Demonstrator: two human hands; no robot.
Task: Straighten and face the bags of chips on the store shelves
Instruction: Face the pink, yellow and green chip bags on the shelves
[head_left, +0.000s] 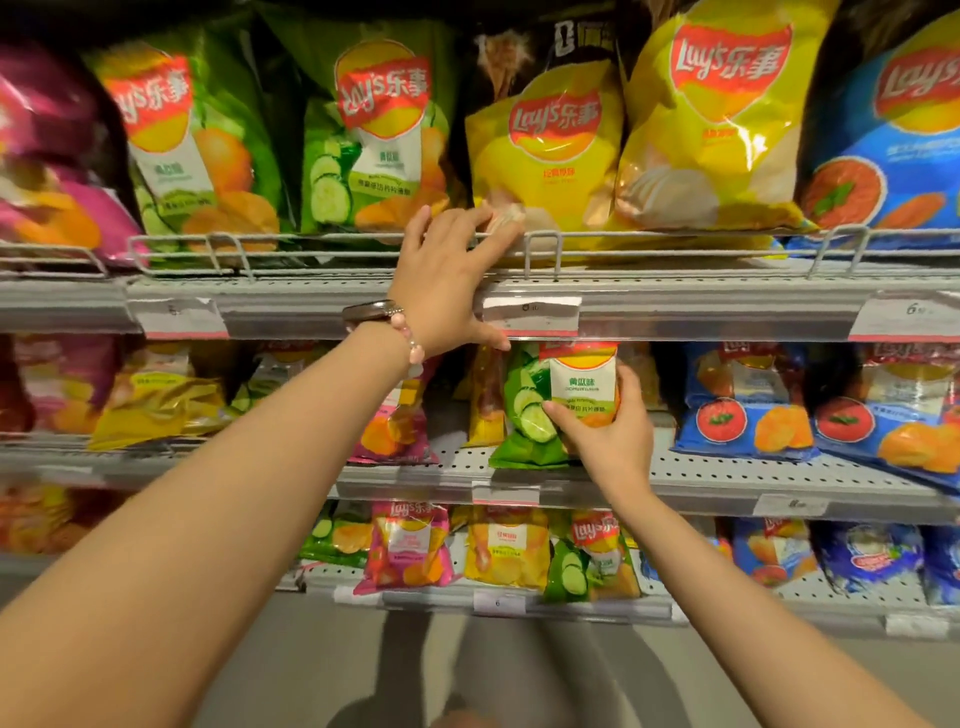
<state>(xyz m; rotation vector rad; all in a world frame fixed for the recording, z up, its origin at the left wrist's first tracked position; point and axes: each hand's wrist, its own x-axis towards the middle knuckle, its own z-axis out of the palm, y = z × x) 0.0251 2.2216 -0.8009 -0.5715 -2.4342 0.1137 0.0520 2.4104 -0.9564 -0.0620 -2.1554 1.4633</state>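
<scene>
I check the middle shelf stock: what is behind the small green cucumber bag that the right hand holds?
Behind the green cucumber bag, held by the right hand, a yellow bag shows at its left edge. Whether more stands directly behind is covered by the bag itself.

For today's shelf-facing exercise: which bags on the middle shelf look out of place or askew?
The green cucumber bag in the right hand stands among yellow bags, and the yellow bag at the left lies slumped on its side.
</scene>
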